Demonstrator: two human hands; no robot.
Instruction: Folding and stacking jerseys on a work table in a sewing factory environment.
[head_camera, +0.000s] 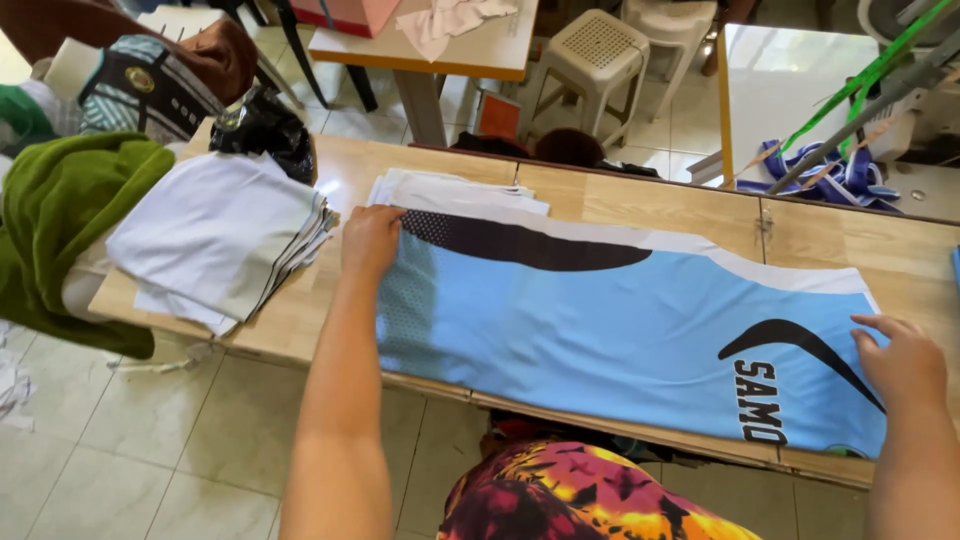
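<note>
panel: long light-blue fabric piece (600, 320) lying flat along the bench (900, 250), front edge running right by the bench's near edge. It sits on a few white layers that peek out at its far-left end, so it's the top of a stack.

look: sky blue with a white band down the far side, a black curved shape near the left end, a patch of fine dots at the left, black lettering and a black swoosh-like curve at the right. Thin, slick sports fabric by the look of it, so I'd guess it slides and wrinkles easily.

left hand: (370, 240) palm down on the panel's far-left corner, fingers flat and together, pinning rather than gripping. Nothing held in it.

right hand: (905, 365) spread flat on the right end, fingers apart, resting on the cloth, not closed on anything.

step: looks to me like smoothing and squaring the panel on the stack, both ends held down at once.

next move needs: even pull from both ends and edges lined up with the layers below, otherwise the slick cloth could skew.

nearby: pile of white cut pieces (220, 240) left of the left hand, partly overhanging the bench edge; green cloth (70, 220) beyond that; black bag (262, 125) behind the pile.

farther out: white plastic stool (590, 60) on the tiled floor past the bench.
</note>
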